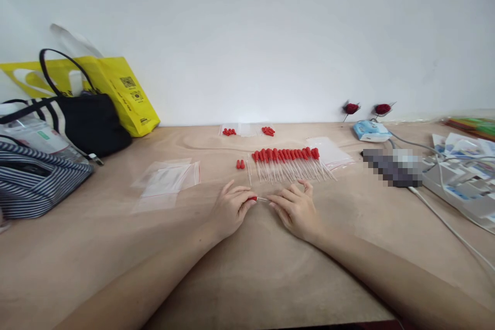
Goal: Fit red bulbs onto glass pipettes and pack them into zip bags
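My left hand [230,207] pinches the red rubber bulb [252,198] of a small clear dropper, fingers closed on it. My right hand [294,207] pinches the dropper's clear glass tube [263,199] at the other end. Both hands rest on the wooden table [247,268]. Just beyond them lies a row of several finished droppers [288,162] with red bulbs. Two loose red bulbs [240,164] lie left of the row. More red bulbs [229,132] and another small heap of bulbs [268,131] sit farther back on clear bags.
Clear zip bags [167,179] lie at left, another bag [328,150] right of the row. A black handbag [91,121], yellow bag [124,90] and striped bag [34,178] stand far left. At right: tissue pack [371,130], white cable [444,221], paper packets [464,170].
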`<state>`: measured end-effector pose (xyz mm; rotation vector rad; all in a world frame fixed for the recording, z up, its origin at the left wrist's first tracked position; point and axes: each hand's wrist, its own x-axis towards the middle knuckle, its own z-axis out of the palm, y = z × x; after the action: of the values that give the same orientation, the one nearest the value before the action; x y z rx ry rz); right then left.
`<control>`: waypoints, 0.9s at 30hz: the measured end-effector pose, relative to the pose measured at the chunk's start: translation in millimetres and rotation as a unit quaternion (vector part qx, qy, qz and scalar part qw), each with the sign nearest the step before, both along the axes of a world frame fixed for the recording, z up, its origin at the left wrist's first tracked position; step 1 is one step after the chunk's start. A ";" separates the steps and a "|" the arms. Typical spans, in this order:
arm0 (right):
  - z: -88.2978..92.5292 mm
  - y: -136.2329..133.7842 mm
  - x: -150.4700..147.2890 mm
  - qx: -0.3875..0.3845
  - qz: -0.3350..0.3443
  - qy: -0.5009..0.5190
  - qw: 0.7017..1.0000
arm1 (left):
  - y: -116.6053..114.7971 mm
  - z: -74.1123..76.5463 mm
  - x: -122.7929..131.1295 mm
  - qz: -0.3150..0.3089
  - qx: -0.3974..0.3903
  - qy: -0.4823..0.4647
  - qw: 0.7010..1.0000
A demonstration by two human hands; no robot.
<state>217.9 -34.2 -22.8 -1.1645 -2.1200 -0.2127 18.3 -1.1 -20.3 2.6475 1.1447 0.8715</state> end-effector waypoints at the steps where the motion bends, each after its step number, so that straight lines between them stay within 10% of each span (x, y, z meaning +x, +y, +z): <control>1: 0.1 -0.4 -0.5 0.001 0.006 0.001 1.000 | -0.4 -0.2 0.4 0.001 0.003 -0.004 1.000; 27: 0.1 3.0 -2.3 0.076 0.095 -0.060 0.991 | -13.7 5.7 8.5 -0.112 0.099 0.002 0.989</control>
<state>215.7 -31.2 -22.7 -0.8756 -2.2603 -0.3591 26.8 -14.8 -14.6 2.8634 0.7759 0.9817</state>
